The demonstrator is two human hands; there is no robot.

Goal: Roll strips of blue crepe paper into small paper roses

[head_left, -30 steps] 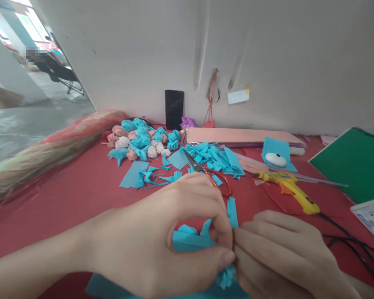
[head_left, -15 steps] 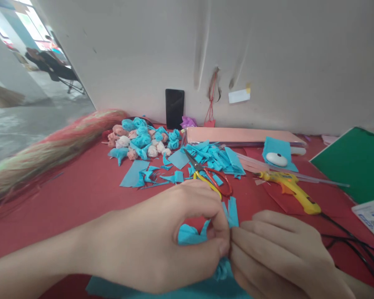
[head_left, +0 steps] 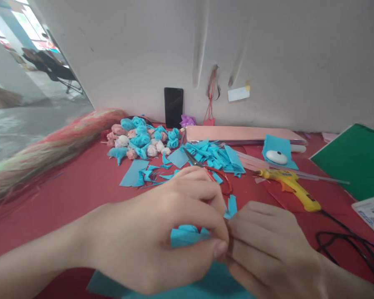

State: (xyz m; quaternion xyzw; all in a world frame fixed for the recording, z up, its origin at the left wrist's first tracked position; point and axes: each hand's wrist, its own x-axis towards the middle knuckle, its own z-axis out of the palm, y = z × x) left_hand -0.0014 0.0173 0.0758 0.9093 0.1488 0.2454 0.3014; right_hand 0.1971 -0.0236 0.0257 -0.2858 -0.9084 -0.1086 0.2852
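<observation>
My left hand is closed, thumb and index finger pinched together at the front centre. What lies between its fingertips is hidden. Against those fingertips rests my right hand, its fingers pressed together and curled down over something I cannot make out. Blue crepe paper shows through the gap between my left thumb and index finger. A larger blue sheet lies under both hands. Beyond my left knuckles are scissors with red and yellow handles, partly covered by the hand.
Paper roses, blue scraps and a pink pack lie at the back. A yellow glue gun with a black cord is right, near a green board. A phone leans on the wall.
My left hand's knuckles have moved up and over the scissors' yellow handle. My right hand has shifted slightly left and up. The blue rolled bit below the fingertips no longer shows.
</observation>
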